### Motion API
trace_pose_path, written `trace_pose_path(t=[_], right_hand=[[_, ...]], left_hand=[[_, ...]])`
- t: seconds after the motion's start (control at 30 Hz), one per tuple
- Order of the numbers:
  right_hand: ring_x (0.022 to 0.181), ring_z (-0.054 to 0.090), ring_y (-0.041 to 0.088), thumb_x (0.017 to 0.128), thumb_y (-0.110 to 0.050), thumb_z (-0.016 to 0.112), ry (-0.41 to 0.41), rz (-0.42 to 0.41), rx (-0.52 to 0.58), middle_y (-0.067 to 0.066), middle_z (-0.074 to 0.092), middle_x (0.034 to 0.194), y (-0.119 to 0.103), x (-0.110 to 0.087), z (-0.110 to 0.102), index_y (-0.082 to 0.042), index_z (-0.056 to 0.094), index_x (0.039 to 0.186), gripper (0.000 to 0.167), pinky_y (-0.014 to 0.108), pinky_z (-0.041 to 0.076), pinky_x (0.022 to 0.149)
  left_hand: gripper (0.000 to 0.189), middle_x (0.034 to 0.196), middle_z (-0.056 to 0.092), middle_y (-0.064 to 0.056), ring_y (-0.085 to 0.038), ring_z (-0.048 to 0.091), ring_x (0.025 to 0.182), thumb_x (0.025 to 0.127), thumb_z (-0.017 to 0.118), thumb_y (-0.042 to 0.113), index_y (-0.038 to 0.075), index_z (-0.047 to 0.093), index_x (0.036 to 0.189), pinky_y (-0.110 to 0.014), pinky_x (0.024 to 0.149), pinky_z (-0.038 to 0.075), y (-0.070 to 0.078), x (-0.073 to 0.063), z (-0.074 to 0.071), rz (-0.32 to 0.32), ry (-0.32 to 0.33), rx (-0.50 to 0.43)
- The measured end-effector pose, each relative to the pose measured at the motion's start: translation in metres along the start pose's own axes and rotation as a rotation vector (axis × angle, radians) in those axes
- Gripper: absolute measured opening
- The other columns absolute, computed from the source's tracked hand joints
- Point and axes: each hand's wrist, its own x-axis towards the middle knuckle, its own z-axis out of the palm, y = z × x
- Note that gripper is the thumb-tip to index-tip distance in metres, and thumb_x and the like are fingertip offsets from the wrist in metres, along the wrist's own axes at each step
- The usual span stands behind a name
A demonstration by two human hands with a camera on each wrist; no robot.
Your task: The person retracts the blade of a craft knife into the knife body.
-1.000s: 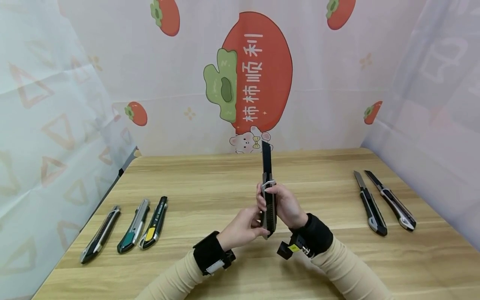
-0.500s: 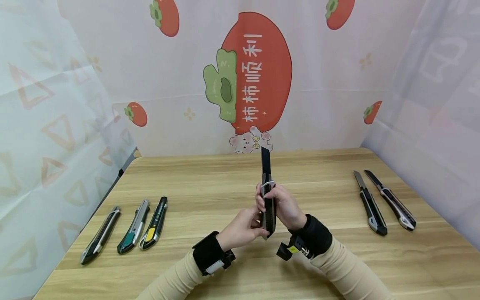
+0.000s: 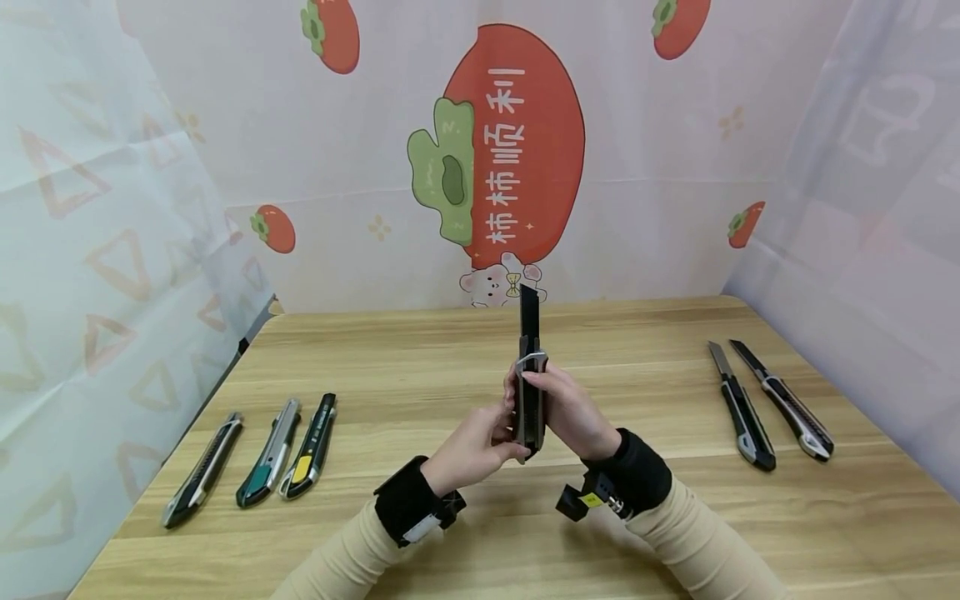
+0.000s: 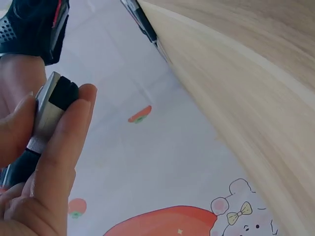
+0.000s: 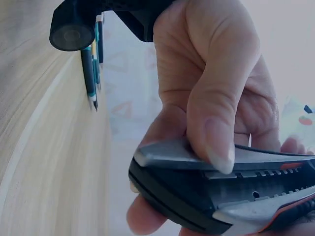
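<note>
Operating from afar, I see in the head view a utility knife (image 3: 529, 412) above the wooden table (image 3: 405, 367), dark blade (image 3: 529, 312) extended, the right hand (image 3: 576, 414) wrapped round its handle. The left-wrist view shows the left hand (image 3: 468, 447) pinching its butt; the right-wrist view adds orange trim (image 5: 291, 166) the head view lacks.

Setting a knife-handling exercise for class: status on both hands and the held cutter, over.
Left hand pinching held cutter near its base; right hand gripping higher. Blade extended. Nothing seen in the way; five other cutters lie aside.
</note>
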Motion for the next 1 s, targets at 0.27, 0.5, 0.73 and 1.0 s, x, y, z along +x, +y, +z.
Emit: trace_pose_path(t=[0.27,0.5,0.73,1.0], right_hand=[[0.083,0.051,0.016,0.092,-0.042,0.022,0.036,0.231,-0.168,0.008,0.047,0.097,0.008,0.000,-0.005,0.002,0.037,0.114,0.051,0.037,0.044,0.078],[0.076,0.054,0.020,0.087,-0.052,0.012,-0.029,0.435,-0.135,0.014,0.048,0.091,0.013,0.001,-0.006,0.006,0.029,0.118,0.068,0.050,0.049,0.063],[0.074,0.054,0.018,0.086,-0.041,0.015,-0.055,0.389,-0.098,0.012,0.048,0.093,0.011,-0.001,-0.004,0.005,0.027,0.118,0.057,0.041,0.051,0.060],[0.068,0.053,0.017,0.086,-0.026,0.022,-0.031,0.333,-0.087,0.011,0.049,0.091,0.011,0.000,-0.001,0.001,0.031,0.111,0.038,0.036,0.050,0.055]], left_hand=[[0.044,0.103,0.058,-0.020,-0.024,0.061,0.087,0.078,0.057,-0.004,0.000,0.041,0.119,-0.018,0.069,0.049,-0.001,0.001,-0.003,0.025,0.022,0.014],[0.044,0.094,0.061,-0.019,-0.018,0.061,0.077,0.077,0.058,-0.003,0.002,0.041,0.118,-0.018,0.058,0.048,0.000,0.000,-0.005,0.018,0.017,-0.006],[0.047,0.100,0.059,-0.020,-0.023,0.061,0.086,0.077,0.057,-0.005,0.000,0.040,0.120,-0.019,0.067,0.049,-0.001,-0.001,-0.006,0.031,0.006,0.006],[0.049,0.100,0.060,-0.016,-0.019,0.060,0.087,0.076,0.057,-0.006,0.003,0.040,0.121,-0.017,0.068,0.048,0.000,-0.001,-0.008,0.009,0.013,0.027]])
